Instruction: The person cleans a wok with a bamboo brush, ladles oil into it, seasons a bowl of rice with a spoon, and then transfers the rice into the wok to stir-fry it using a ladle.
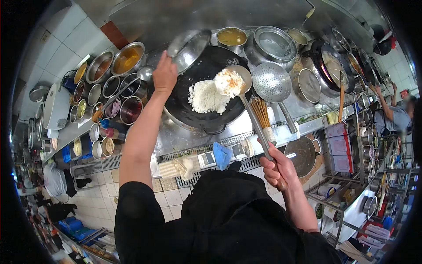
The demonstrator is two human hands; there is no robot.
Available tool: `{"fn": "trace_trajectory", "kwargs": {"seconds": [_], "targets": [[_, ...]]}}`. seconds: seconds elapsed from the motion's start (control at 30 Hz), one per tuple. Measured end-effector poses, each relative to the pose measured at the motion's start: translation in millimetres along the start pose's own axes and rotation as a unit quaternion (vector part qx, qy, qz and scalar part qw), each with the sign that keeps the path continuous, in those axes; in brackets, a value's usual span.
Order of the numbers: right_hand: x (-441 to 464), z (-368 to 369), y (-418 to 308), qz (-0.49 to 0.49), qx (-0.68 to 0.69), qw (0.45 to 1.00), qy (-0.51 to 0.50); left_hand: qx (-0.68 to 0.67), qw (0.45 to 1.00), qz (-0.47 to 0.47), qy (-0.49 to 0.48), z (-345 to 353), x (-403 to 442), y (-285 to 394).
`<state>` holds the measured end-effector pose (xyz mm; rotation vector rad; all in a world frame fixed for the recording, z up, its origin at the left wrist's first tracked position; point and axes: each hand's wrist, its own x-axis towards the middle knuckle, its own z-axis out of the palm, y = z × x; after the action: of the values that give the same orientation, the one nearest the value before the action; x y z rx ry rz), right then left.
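My left hand (165, 72) is closed on the rim of a metal bowl (190, 50), which is tilted and smeared by motion over the far left of a black wok (178, 99). A mound of white rice (206, 97) lies in the wok. My right hand (280, 167) grips the wooden end of a long ladle (252, 112). Its bowl is over the right part of the wok and bears more rice (229, 82) with orange-brown patches. Right of the ladle are a perforated skimmer (272, 82) and a bamboo brush (262, 115).
Metal bowls of sauce (127, 59) and several ingredient pots crowd the left counter. Behind the wok stand a bowl of yellow liquid (232, 38) and a large water pot (275, 43). A blue cloth (222, 155) hangs at the front edge. Another person (395, 115) is at far right.
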<state>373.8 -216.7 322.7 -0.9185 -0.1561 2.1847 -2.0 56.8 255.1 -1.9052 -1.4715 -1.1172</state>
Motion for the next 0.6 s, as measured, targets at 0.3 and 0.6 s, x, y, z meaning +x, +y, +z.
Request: {"fn": "trace_trajectory", "kwargs": {"seconds": [0.3, 0.6], "targets": [[85, -28, 29, -0.105, -0.65, 0.744, 0.11, -0.287, 0.849, -0.44, 0.057, -100, -20, -2], [82, -32, 43, -0.179, -0.836, 0.495, 0.156, -0.386, 0.713, -0.562, 0.16, -183, -85, -5]]}}
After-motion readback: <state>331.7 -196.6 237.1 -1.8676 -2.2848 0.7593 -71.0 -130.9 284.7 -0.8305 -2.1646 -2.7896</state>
